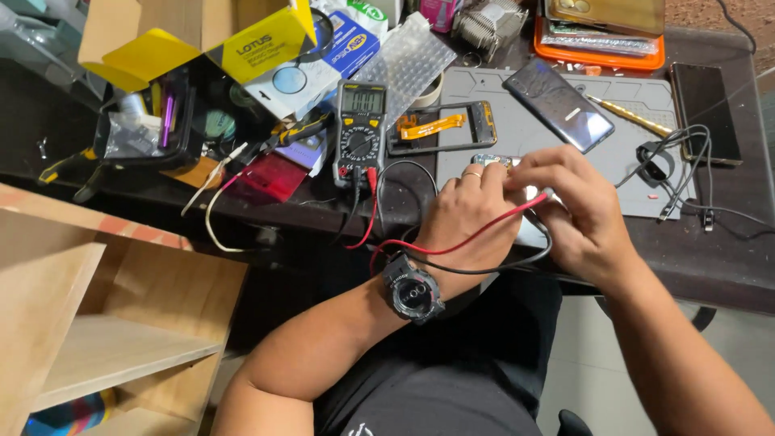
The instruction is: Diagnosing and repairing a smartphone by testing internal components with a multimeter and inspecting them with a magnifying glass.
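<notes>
Your left hand (468, 211) and right hand (575, 208) meet over the grey mat (533, 121) at the near edge of the dark surface (726, 258). Both are curled shut: the right pinches the red probe wire (484, 232) near its tip, and the left seems closed on a small shiny part (491, 161), though your fingers hide nearly all of it, so I can't tell what it is. The black wire (484, 266) loops under your left wrist. Both wires run back to the meter (360, 131), well left of your hands; its screen is too small to read. A dark phone (559, 104) lies just beyond your knuckles, an empty phone frame (442, 127) to its left.
</notes>
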